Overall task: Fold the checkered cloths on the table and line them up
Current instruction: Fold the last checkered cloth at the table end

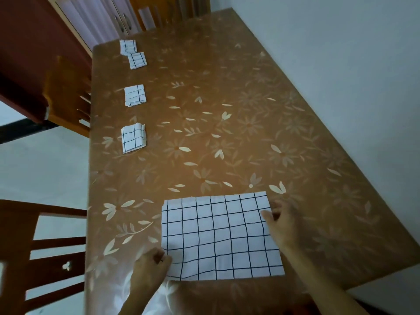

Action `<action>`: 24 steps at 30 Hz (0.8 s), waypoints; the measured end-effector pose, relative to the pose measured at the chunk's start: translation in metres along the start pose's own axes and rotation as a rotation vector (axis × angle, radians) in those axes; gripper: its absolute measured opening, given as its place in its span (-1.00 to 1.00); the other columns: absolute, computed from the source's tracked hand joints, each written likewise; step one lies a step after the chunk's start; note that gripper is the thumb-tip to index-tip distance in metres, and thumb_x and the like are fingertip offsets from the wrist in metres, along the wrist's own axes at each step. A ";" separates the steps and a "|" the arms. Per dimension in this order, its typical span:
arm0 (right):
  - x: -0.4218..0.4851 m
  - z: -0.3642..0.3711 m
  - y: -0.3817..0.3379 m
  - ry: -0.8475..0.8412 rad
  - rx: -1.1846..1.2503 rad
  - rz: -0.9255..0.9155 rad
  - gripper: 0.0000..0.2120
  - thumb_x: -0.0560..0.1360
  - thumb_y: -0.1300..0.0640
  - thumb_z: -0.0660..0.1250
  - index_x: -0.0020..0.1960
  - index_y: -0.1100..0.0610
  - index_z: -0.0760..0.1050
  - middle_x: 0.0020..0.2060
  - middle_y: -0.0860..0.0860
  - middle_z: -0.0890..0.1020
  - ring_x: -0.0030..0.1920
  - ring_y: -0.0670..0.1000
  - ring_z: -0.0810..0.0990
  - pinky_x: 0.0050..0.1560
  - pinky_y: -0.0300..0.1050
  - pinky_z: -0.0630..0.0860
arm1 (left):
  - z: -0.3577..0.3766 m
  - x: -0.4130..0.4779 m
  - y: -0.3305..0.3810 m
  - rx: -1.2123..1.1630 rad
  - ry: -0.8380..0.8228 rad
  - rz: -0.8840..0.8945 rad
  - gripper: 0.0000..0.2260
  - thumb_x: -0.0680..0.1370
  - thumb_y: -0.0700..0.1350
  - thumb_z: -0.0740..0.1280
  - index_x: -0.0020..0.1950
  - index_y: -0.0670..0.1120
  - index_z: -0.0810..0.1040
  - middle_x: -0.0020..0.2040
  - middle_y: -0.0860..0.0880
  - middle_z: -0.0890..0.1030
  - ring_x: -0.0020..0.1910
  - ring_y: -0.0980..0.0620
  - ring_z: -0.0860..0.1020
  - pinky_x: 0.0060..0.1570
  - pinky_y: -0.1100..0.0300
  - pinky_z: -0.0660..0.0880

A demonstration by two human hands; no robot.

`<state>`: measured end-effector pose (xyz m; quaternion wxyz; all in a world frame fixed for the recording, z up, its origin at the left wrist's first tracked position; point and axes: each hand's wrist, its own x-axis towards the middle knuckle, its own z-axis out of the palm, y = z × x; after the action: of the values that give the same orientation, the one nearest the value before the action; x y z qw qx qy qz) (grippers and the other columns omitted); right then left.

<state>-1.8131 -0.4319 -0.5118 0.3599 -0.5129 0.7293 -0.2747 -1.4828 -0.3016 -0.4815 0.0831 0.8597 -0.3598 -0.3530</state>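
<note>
Left hand (151,263) pinches checkered cloth's (218,235) near-left corner, right hand (280,222) curls on its right edge; 4 folded cloths (133,138) along table's (227,87) left side.

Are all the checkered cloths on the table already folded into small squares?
No: four folded cloths line the table's left side, but the large cloth lies spread flat between the left hand and right hand.

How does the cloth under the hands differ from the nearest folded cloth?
The large cloth lies broad and flat; the nearest folded cloth is a small, layered packet. The left hand and right hand touch the large cloth; nothing touches the folded one. Both are white with dark grid lines.
</note>
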 end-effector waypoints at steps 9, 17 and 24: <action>-0.103 0.039 0.025 -0.176 -0.503 -0.577 -0.62 0.61 0.02 0.12 0.39 0.01 0.43 0.50 0.02 0.31 0.43 0.01 0.35 0.34 -0.08 0.37 | 0.038 -0.023 0.011 0.377 0.321 0.727 -0.64 0.55 -0.03 0.16 0.29 -0.11 0.51 0.32 -0.16 0.49 0.28 -0.18 0.46 0.23 -0.09 0.51; -0.125 0.061 0.044 -0.286 -0.712 -0.549 -0.41 0.62 -0.14 0.01 0.59 0.08 0.13 0.59 0.12 0.07 0.58 0.11 0.05 0.49 0.06 0.03 | 0.090 -0.027 -0.006 0.668 0.034 0.742 -0.51 0.58 -0.06 0.07 0.53 -0.05 0.33 0.57 -0.19 0.26 0.52 -0.19 0.30 0.40 -0.13 0.31; -0.116 0.019 0.069 -0.212 -0.649 -0.445 -0.46 0.63 -0.08 0.02 0.57 0.07 0.17 0.59 0.08 0.11 0.58 0.06 0.06 0.52 0.00 0.06 | 0.076 -0.029 -0.037 0.697 0.073 0.715 -0.42 0.65 0.18 -0.07 0.62 -0.05 0.13 0.63 -0.14 0.09 0.60 -0.14 0.09 0.47 -0.15 0.14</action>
<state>-1.8110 -0.3007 -0.5473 0.1842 -0.7706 0.6083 -0.0472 -1.5271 -0.2463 -0.5365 -0.0809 0.6708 -0.7255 -0.1310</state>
